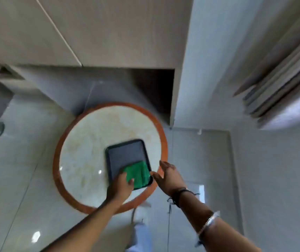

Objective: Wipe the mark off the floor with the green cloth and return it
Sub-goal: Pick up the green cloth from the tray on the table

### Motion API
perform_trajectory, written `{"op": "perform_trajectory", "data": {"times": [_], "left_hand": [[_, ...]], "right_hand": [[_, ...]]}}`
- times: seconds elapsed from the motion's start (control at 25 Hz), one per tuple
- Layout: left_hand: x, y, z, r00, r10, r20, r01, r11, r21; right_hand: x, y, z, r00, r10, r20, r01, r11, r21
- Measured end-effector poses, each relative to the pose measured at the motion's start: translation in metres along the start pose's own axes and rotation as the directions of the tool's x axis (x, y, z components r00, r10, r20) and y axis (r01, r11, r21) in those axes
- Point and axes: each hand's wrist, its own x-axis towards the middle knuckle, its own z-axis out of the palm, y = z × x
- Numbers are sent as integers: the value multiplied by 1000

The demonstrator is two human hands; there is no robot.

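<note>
Left hand (121, 184) rests on the green cloth (139, 174), fingers (130, 182) curled over its near edge. Right hand (167, 174) hovers beside the tray (125, 153), fingers spread, holding nothing. The cloth lies in the tray's near corner on the round table (91, 142). Step cannot be told: pickup or return. No floor mark is visible.

Soft green cloth (139, 174) on a matt dark tray (125, 154), glossy floor (18, 170).

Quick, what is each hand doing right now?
Left hand: fingers closed on the green cloth lying in the dark tray.
Right hand: open, fingers spread, holding nothing, beside the tray.
</note>
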Motion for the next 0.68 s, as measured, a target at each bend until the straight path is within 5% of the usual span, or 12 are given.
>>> {"op": "perform_trajectory", "data": {"times": [0.2, 0.32, 0.4, 0.48, 0.56, 0.6, 0.68], "left_hand": [[89, -41, 66, 957, -283, -60, 252, 917, -308], [102, -53, 92, 907, -419, 31, 363, 745, -560], [107, -56, 97, 875, -453, 171, 435, 582, -687], [100, -50, 91, 864, -413, 288, 484, 524, -701], [88, -37, 77, 878, -365, 310, 471, 547, -692], [81, -27, 70, 891, -327, 316, 451, 548, -704], [63, -4, 63, 912, -203, 357, 410, 512, -755]], "right_hand": [[70, 8, 119, 997, 42, 63, -33, 990, -136], [90, 16, 144, 997, 44, -66, -63, 941, -332], [97, 11, 150, 979, 159, -125, -191, 932, -308], [97, 10, 150, 957, 269, -113, -286, 941, -181], [90, 18, 135, 936, 350, -48, -340, 929, 144], [83, 27, 123, 926, 377, 1, -348, 855, 384], [61, 51, 100, 931, 341, 131, -308, 539, 784]]}}
